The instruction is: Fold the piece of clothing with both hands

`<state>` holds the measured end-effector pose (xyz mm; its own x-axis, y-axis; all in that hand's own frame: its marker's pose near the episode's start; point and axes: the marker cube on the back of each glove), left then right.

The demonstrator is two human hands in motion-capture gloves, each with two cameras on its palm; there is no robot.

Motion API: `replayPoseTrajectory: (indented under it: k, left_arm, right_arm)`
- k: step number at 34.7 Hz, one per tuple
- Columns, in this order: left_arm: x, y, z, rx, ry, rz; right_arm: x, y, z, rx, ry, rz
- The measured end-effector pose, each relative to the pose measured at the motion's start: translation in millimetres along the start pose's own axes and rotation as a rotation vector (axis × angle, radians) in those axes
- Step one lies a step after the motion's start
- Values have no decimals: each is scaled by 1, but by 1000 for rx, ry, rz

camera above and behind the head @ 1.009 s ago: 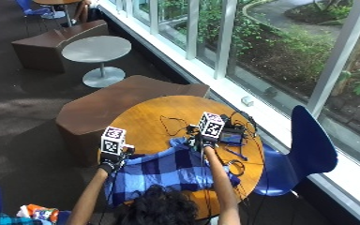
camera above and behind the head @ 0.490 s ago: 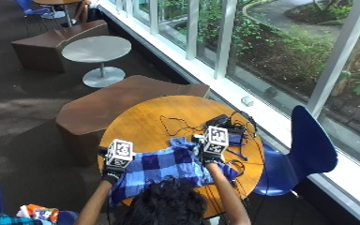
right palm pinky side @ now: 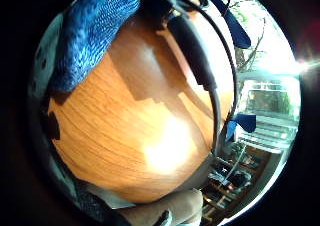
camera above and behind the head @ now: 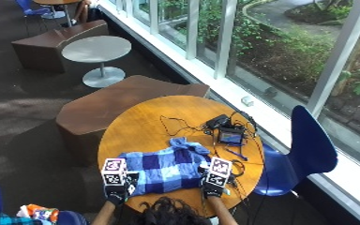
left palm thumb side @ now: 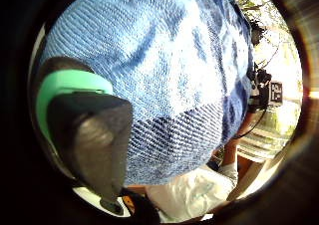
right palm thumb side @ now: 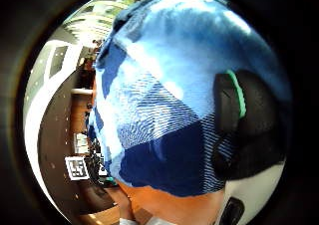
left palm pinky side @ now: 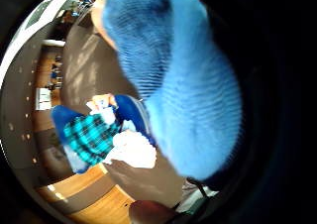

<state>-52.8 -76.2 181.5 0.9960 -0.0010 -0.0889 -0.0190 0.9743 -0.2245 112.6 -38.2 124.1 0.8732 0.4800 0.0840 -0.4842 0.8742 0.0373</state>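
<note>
the garment point(camera above and behind the head: 165, 168) lies on the table point(camera above and behind the head: 142, 124), its near corners pinched by the left hand point(camera above and behind the head: 119, 191) and right hand point(camera above and behind the head: 212, 186); both corners are best carried together toward the garment's far edge, kept level

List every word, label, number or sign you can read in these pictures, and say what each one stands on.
No text can be read in any view.
Small device on the round wooden table: its screen glows, but anything on it is too small to read.
Blue checked garment: a plain check pattern, no label or print showing.
</note>
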Motion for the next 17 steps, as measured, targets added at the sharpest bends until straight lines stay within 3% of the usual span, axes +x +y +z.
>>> replayPoseTrajectory:
  k: [4,6,13,15,17]
  left_arm:
    - [12,-8,-5,29,20,15]
    - [22,-17,-5,20,15,29]
    - [76,-45,-21,-82,-32,152]
    - [80,-45,-29,-101,-37,168]
    - [73,-39,-41,-64,-6,153]
  right_arm:
    - [-3,-1,-7,157,50,-33]
    - [-1,-1,-23,197,-13,-21]
    - [17,-36,-91,122,-802,146]
    - [12,-40,-120,161,-904,152]
    - [-6,-36,-146,211,-883,86]
